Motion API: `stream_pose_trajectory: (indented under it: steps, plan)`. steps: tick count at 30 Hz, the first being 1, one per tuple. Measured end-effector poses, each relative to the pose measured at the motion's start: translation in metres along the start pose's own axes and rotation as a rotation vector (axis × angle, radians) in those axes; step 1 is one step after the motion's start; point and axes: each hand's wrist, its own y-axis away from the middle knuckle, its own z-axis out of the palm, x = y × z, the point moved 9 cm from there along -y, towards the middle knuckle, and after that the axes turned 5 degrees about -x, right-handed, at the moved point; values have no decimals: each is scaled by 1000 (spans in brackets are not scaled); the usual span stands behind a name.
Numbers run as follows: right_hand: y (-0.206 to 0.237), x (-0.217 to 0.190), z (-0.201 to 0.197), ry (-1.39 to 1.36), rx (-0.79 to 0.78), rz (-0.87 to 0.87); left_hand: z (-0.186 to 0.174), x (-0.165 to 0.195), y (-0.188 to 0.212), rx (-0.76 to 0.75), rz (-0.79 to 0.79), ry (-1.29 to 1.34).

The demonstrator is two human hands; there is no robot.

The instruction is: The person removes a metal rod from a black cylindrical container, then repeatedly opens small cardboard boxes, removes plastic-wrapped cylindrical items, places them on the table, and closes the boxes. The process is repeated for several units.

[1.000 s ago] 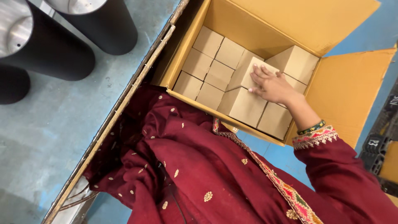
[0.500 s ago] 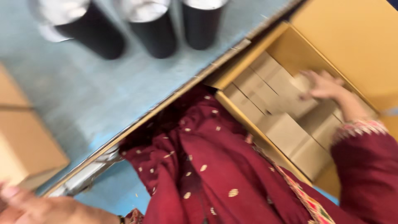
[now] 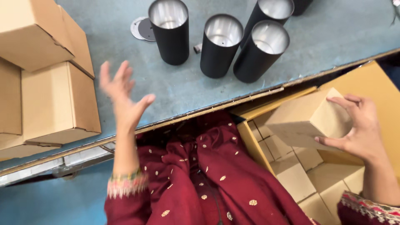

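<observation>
Standing on the table (image 3: 333,37), toward its far edge: four tubes (image 3: 221,46). Sitting stacked at the table's left end: boxes (image 3: 50,96). Lying below the table's near edge, at right: a carton (image 3: 375,83), small boxes (image 3: 293,177) packed inside, another (image 3: 306,118) above them.

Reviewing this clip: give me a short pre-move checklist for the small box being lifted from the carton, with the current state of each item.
1. Grip on small box: right hand holds it at one end, fingers over top and underside. Ok.
2. Box clear of the packed boxes in the open carton: lifted and tilted above them. Ok.
3. Left hand free: open, raised, holding nothing. Ok.
4. Bare table in front of the black cylinders. Ok.
5. Box flaps shut: cannot tell.
</observation>
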Motion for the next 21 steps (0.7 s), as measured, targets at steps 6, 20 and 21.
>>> stream_pose_trajectory:
  steps: [6,20,21]
  plan:
    - [-63,-63,-3,-123,205,-152,113,-29,-97,-86,150,92]
    - [-216,-62,59,163,319,118,203,93,32,-317,224,-287]
    - [-221,-64,60,162,243,133,204,101,36,-348,260,-318]
